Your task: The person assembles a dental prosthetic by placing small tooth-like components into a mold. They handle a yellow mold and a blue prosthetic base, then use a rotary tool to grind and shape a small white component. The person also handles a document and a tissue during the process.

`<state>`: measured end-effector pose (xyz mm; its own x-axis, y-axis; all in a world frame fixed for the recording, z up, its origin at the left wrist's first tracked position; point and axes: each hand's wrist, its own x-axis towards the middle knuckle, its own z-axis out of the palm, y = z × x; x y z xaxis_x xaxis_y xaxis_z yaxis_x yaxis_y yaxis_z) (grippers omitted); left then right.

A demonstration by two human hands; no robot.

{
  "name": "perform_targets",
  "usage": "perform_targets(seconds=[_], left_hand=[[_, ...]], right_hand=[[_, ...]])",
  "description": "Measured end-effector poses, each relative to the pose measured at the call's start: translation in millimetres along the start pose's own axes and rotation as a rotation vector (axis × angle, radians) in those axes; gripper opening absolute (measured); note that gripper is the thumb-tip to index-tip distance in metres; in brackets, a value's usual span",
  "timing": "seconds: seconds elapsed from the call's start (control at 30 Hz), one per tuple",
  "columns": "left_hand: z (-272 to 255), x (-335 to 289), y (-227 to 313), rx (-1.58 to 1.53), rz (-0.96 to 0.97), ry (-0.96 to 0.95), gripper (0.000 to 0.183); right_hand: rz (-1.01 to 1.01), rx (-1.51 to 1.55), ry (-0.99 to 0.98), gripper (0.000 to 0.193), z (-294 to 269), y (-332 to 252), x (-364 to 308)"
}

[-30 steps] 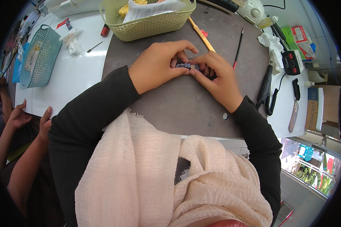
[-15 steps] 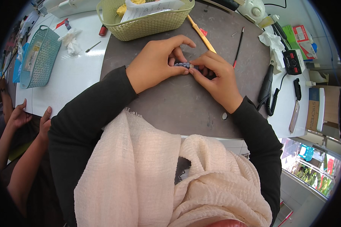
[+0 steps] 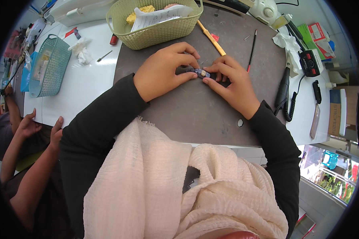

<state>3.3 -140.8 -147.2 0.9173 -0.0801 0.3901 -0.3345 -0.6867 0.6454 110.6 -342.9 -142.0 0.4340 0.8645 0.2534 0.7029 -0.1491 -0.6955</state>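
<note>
Far left, a co-worker's hands (image 3: 40, 127) rested by the table edge, nothing to do w/ yours. On the white table (image 3: 83, 83) sat a teal basket (image 3: 48, 67), a crumpled tissue (image 3: 81, 49) and a small red tube (image 3: 114, 39); further along, a green basket (image 3: 155, 24) w/ paper in it stood at the back of the dark mat (image 3: 195, 115). Your left hand (image 3: 163, 71) lay curled on the mat, thumb and fingertips pinching the left end of the small grey piece (image 3: 199, 72). That piece sat on the mat between both hands, approx. centre of the work area. Your right hand (image 3: 233, 83) gripped its right end, thumb under, fingers bent over the top. Vs. a sec ago, both hands had barely shifted: same pinch, the piece in the same spot, left fingers a bit more spread. So you were prob. mid fine work on it, not done, not letting go. Right of your hands lay a yellow stick (image 3: 212, 39), a thin black tool (image 3: 251, 49), a black handpiece (image 3: 283, 85) w/ cord and a black control box (image 3: 310, 63).
</note>
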Motion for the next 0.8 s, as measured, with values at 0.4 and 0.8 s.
perform_targets(seconds=[0.4,0.8], left_hand=[[-3.1,3.5,10.9,-0.071,-0.04,-0.062,0.031],[0.8,2.3,3.4,-0.107,0.0,-0.063,0.03]], right_hand=[[-0.032,0.092,0.049,0.024,-1.6,-1.8,0.4],[0.005,0.121,0.031,0.026,-3.9,0.2,-1.0]])
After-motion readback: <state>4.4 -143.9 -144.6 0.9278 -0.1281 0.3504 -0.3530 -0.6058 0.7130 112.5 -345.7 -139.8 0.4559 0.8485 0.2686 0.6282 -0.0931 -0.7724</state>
